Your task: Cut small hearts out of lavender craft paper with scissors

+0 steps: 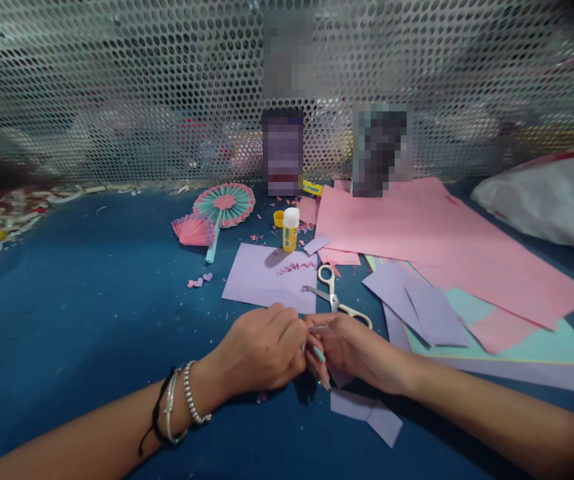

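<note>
My left hand (261,347) and right hand (349,347) meet fingertip to fingertip, pinched together on something too small to identify, just below the scissors (334,297) on the blue tabletop (91,300).

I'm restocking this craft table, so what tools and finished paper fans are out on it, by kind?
Scissors: 1
Glue stick: 1, with its yellow cap off beside it
Paper fans: 2, a round one and a pink half-open one
Total: 4
</note>
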Available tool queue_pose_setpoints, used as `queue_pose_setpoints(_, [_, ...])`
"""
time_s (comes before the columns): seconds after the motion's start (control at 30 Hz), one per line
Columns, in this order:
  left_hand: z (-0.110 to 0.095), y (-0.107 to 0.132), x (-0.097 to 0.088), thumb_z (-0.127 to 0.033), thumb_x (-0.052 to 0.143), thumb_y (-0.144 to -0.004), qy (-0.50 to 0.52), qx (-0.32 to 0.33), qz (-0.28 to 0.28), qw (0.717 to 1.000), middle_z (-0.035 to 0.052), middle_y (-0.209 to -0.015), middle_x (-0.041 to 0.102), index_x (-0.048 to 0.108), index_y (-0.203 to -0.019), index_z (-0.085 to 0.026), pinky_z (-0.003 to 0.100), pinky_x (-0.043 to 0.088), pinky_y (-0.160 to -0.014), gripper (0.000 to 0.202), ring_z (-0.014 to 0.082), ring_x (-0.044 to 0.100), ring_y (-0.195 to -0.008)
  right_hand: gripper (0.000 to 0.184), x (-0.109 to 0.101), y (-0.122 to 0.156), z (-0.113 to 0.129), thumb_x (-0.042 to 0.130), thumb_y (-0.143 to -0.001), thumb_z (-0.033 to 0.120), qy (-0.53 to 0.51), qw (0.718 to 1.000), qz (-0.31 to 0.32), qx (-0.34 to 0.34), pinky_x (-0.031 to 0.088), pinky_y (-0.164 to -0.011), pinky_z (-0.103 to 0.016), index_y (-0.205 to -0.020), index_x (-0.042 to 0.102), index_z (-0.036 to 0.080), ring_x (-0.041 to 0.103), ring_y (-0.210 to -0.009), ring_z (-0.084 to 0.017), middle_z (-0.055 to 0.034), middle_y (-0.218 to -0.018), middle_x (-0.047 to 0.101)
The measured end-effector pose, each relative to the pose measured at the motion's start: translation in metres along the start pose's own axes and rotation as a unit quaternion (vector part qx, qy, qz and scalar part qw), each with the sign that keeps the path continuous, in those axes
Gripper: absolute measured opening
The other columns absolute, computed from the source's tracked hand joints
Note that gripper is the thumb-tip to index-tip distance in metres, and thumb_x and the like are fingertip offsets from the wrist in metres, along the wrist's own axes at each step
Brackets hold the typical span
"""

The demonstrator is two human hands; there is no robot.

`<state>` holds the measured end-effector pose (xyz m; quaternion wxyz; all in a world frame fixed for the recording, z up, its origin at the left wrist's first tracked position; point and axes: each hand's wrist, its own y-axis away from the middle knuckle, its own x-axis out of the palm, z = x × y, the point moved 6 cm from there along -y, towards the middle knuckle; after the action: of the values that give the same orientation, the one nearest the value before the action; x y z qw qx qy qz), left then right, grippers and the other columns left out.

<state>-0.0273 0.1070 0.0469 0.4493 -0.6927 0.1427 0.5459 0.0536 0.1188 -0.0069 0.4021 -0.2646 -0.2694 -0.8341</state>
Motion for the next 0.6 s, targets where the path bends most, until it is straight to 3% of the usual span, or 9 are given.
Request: queue_pose_setpoints(0.6, [-0.0048, 0.0051, 0.0026, -0.016, 0.036, -0.08, -0.008, -0.017, 0.002, 1.0, 0.0006, -0.06, 0.046, 0.043, -0.071, -0.017, 0.028, 0.033, -0.047, 0.012, 0.0148, 0.043, -0.054, 0.021, 0.0053, 0.0021, 0.0031, 0.041, -0.08, 0.034, 0.068, 0.997, 0.006, -0.025, 0.036, -0.055, -0.025, -0.066, 0.041, 0.018, 0.045, -0.048, -0.009, 0.0028, -0.052, 0.047])
